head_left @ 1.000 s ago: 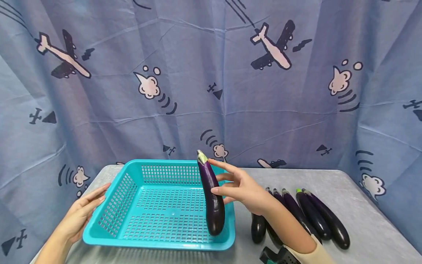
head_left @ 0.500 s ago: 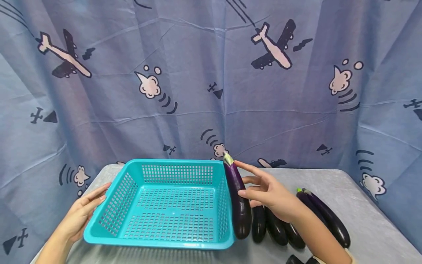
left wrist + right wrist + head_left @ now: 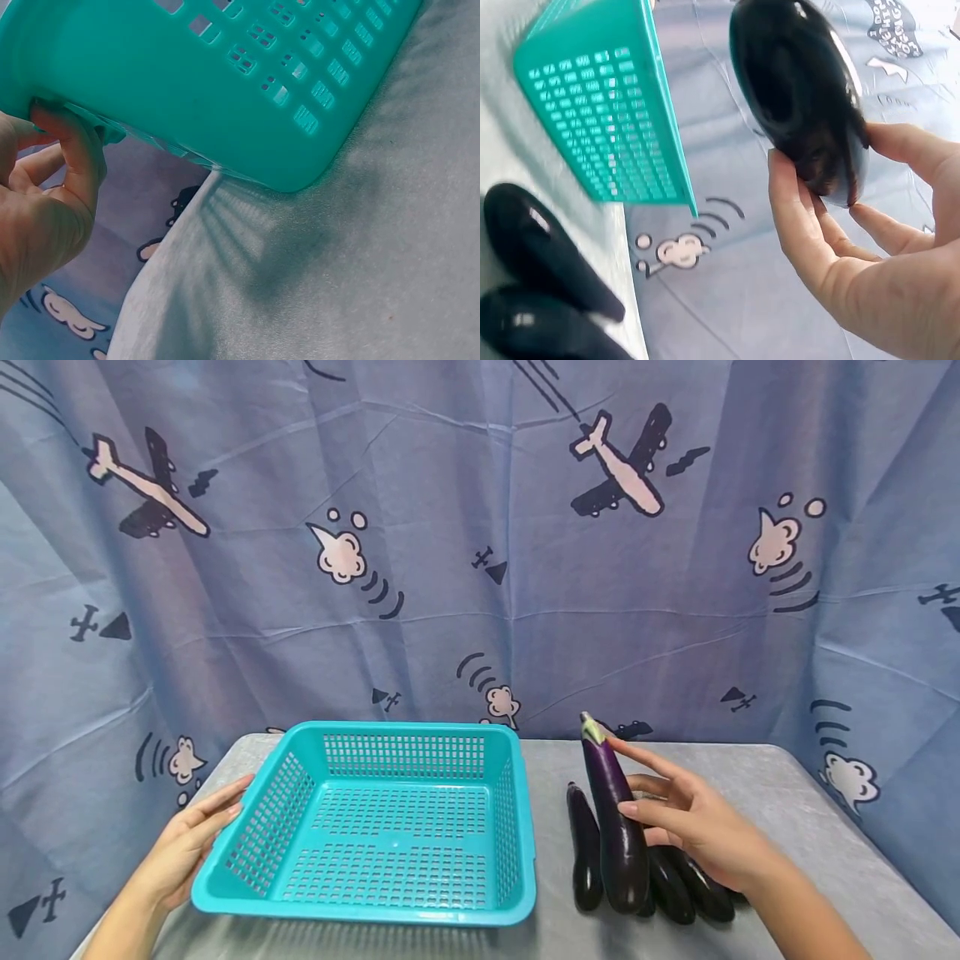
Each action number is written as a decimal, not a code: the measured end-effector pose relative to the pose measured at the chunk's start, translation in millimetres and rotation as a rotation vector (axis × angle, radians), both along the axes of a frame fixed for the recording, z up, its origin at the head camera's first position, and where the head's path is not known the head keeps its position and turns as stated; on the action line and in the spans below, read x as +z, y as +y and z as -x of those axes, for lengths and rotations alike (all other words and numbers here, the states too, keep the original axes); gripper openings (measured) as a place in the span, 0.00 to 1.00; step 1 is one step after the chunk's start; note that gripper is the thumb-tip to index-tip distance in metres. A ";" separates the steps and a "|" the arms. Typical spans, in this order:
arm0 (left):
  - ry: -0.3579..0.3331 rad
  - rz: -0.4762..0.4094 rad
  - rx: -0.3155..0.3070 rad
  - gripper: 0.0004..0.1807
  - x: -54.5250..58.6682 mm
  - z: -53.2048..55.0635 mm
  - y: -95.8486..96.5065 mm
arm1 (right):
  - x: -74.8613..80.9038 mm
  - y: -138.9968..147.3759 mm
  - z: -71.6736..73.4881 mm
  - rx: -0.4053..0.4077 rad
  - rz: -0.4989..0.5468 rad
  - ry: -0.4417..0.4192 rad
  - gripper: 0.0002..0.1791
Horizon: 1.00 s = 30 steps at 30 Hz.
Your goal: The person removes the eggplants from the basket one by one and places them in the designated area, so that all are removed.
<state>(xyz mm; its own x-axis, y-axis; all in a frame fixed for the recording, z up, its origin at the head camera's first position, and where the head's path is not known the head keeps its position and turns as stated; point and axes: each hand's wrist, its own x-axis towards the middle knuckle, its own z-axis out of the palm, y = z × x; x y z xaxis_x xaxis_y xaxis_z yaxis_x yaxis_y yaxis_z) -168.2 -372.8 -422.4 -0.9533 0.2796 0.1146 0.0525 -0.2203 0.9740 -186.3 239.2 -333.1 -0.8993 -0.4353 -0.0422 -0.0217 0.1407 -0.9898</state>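
My right hand (image 3: 682, 814) holds a long purple eggplant (image 3: 617, 827) by its side, thumb in front and fingers behind. It tilts stem-up, to the right of the turquoise plastic basket (image 3: 517, 827). The right wrist view shows the dark end of this eggplant (image 3: 799, 90) between thumb and fingers. My left hand (image 3: 183, 843) grips the basket's left rim. Close up in the left wrist view, the fingers (image 3: 71, 146) bend up under that rim. Nothing lies in the basket, whose bottom and walls are pierced with slots.
Several more eggplants lie on the grey table (image 3: 551, 777) at the right, one slim eggplant (image 3: 585, 852) nearest the basket and others (image 3: 697, 885) partly behind my right hand. A blue curtain (image 3: 420, 568) with airplane prints hangs behind the table.
My right hand has carried the eggplant rightward, from over the basket's right side to above the other eggplants. My left hand and the basket have stayed in place.
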 end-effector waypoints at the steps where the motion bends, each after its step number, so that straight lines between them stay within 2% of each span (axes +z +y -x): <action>1: -0.001 0.000 0.000 0.28 0.0 0.1 0.1 | -2.0 5.5 0.1 0.000 0.006 0.004 0.38; 14: -0.002 -0.018 -0.013 0.28 -0.1 1.0 1.6 | -25.2 80.1 7.4 -0.017 0.019 -0.001 0.35; 22: -0.003 -0.028 -0.018 0.28 0.3 0.9 2.4 | -35.4 119.6 10.0 -0.066 -0.044 -0.031 0.35; 27: -0.003 -0.031 -0.022 0.29 0.7 0.6 2.7 | -40.5 139.3 11.0 -0.111 -0.010 -0.044 0.32; 30: -0.002 -0.035 -0.027 0.29 0.9 0.0 2.2 | -43.0 148.2 11.8 -0.130 0.049 -0.053 0.30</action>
